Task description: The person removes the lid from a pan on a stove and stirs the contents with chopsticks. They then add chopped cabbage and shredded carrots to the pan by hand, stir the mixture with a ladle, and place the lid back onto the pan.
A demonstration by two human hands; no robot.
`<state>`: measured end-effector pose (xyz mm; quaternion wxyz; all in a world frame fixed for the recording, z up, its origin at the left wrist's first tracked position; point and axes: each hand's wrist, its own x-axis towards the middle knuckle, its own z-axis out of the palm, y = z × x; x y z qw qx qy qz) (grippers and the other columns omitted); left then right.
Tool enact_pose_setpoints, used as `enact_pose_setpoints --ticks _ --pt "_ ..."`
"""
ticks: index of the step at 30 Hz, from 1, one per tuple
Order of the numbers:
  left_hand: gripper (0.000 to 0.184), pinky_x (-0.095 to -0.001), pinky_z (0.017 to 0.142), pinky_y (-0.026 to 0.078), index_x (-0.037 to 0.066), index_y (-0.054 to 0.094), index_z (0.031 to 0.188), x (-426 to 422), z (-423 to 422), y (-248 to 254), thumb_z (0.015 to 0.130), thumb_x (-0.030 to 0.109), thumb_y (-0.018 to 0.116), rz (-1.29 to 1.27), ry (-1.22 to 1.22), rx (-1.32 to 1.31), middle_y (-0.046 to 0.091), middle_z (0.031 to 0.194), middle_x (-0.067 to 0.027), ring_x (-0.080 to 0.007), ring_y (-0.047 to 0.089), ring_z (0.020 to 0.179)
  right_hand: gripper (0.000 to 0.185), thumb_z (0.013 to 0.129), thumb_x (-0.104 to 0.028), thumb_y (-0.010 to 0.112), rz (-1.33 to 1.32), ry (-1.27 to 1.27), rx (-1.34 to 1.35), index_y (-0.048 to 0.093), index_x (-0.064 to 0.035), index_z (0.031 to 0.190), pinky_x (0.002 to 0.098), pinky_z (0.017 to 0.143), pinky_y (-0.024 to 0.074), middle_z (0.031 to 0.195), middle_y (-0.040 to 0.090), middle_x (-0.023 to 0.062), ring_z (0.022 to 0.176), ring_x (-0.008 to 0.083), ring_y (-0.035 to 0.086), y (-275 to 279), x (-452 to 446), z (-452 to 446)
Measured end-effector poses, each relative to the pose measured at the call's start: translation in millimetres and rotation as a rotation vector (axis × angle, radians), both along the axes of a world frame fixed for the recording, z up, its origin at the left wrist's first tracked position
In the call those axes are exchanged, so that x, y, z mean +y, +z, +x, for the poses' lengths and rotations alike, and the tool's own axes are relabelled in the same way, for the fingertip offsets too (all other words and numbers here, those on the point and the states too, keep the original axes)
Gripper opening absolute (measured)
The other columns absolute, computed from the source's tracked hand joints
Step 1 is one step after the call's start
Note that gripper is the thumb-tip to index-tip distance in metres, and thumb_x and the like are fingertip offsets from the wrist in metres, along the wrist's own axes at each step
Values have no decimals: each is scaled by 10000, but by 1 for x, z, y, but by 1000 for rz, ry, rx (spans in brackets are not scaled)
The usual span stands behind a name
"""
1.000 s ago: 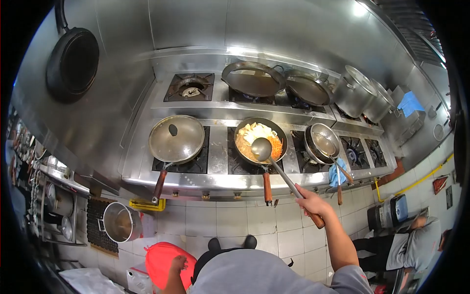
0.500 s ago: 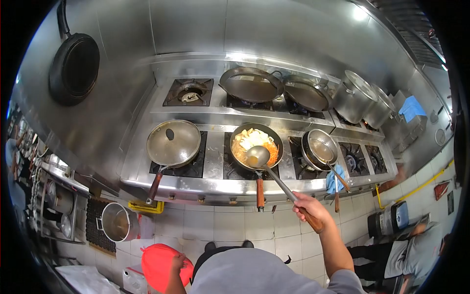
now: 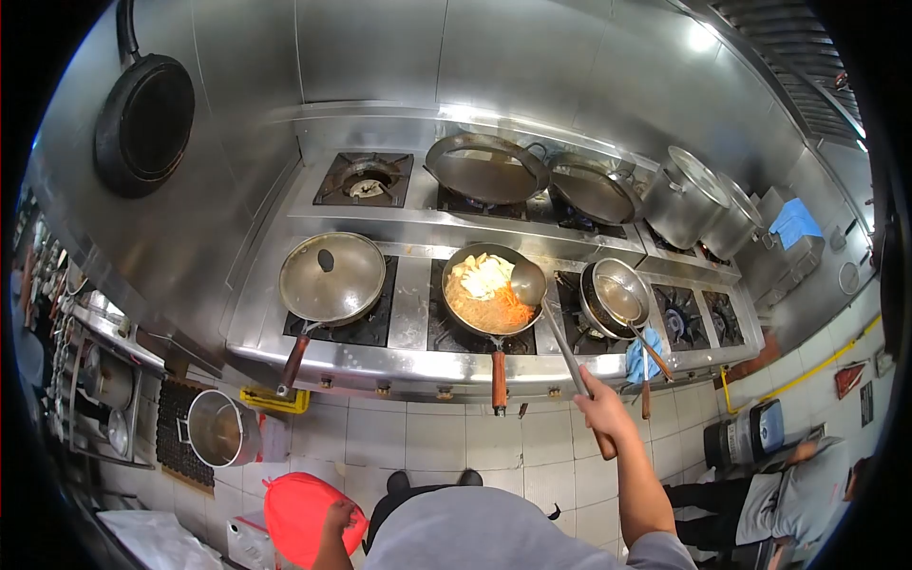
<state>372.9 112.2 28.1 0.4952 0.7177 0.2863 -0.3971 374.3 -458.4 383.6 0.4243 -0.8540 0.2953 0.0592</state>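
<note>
My right hand [image 3: 605,414] is closed around the wooden grip of a long metal ladle [image 3: 566,351]. The ladle's round bowl rests at the right inner side of a frying pan [image 3: 498,357] on the front middle burner. In that pan lie pale chunks [image 3: 482,276], thin noodle-like strands [image 3: 472,312] and orange shreds [image 3: 514,309]. The pan's wooden handle points toward me, with no hand on it. Low at my side, my left hand [image 3: 340,516] hangs over a red rounded object [image 3: 299,518]; its fingers are too small to make out clearly.
A lidded pan [image 3: 332,275] stands front left. Front right sit a pan with a strainer [image 3: 622,291] and a blue cloth [image 3: 643,355]. Woks [image 3: 486,176] and tall pots [image 3: 686,195] fill the back burners. A metal bucket [image 3: 217,429] is on the floor. A co-worker [image 3: 793,494] stands right.
The ladle's bowl has moved from the pan's front middle to its right side, uncovering the food there. My right hand has shifted slightly right and turned the handle steeper.
</note>
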Motion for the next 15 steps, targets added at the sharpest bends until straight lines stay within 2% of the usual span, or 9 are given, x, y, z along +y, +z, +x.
enact_pose_setpoints --ticks 1,3,6,7,9,10,12,14,15 --pt "253 -307 442 472 40 554 986 2 3 -4 840 246 540 -18 -21 -3 594 774 -82 -198 574 524 629 806 -125 583 1 -3 4 322 -144 1378 304 481 455 724 579 116 494 159 516 -10 -2 -1" --pt "275 -306 444 473 39 557 1008 3 5 -9 836 253 548 -42 -37 -1 598 781 -86 -199 574 526 612 810 -116 580 -243 43 -87 337 -132 1371 297 464 444 703 565 101 482 146 512 -36 -12 0" --pt "317 -300 447 478 37 554 1055 -1 13 -5 828 258 560 -73 16 -61 605 793 -93 -199 577 533 603 819 -114 570 -301 83 -120 332 -124 1373 285 443 431 695 552 82 471 125 497 -25 3 -2" --pt "326 -295 446 477 37 550 1073 -2 15 -4 831 255 557 -72 -10 -81 607 803 -92 -195 577 534 603 819 -114 570 -299 83 -121 332 -124 1373 285 443 431 695 552 82 471 125 497 -12 5 -3" --pt "335 -291 444 477 38 545 1090 1 22 -7 833 252 554 -65 -43 -99 609 813 -91 -190 577 535 594 823 -121 565 171 -39 2 334 -112 1370 292 447 432 691 555 89 460 129 493 12 7 -3" --pt "330 -287 440 475 35 547 1086 1 24 -11 835 250 551 -44 -68 -130 613 820 -90 -187 579 536 594 823 -121 565 174 -41 5 334 -112 1370 292 447 432 691 555 89 460 129 493 3 6 -5" --pt "325 -284 437 474 33 550 1082 1 23 -11 836 247 548 -26 -85 -156 616 827 -88 -183 580 537 581 829 -102 556 -227 94 -52 343 -116 1369 288 436 425 685 538 71 451 123 482 -20 3 -8" --pt "316 -291 438 476 28 557 1068 0 25 -3 839 245 544 -25 -30 -131 619 834 -91 -183 585 542 576 830 -93 552 -211 91 -66 346 -113 1368 284 429 420 694 524 57 447 118 473 -4 16 -9" --pt "316 -291 438 476 28 557 1068 1 24 1 839 245 544 -21 -29 -133 619 834 -91 -183 585 542 577 828 -107 562 -17 36 -44 348 -98 1364 284 423 417 688 516 60 443 111 469 11 24 -10"
